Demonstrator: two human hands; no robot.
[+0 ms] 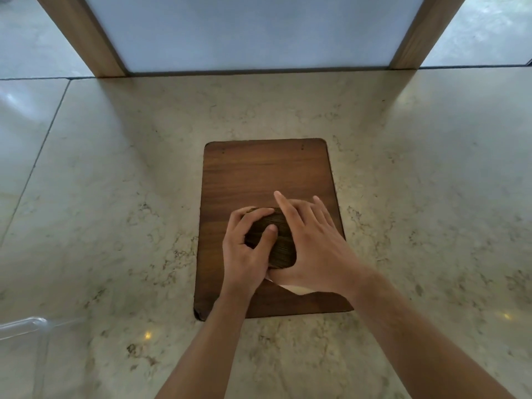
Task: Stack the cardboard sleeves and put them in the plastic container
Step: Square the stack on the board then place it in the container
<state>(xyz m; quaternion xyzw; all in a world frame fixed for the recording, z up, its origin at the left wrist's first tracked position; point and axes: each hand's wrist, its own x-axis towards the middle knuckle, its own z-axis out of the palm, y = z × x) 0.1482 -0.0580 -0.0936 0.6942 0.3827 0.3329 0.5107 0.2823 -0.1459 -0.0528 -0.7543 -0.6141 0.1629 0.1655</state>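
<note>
My left hand [247, 249] curls round the sleeves [280, 243], thumb and index pinching the stack's edge. My right hand [312, 246] lies against its right side, fingers straight and spread, thumb tucked under the near end. Stack sits on edge on the board [259, 171], mid-counter [417, 197]. Something pale pokes out under my right palm; can't tell what. Container [23, 326] is at the lower left, mostly out of view. Risk: many thin sleeves, loose grip on one side, so lifting could fan them out or drop the middle ones. Long carry left worsens that.

Left hand [244, 251] grips the stack of cardboard sleeves [280, 243] on a wooden board [259, 171], right hand [313, 246] alongside
</note>
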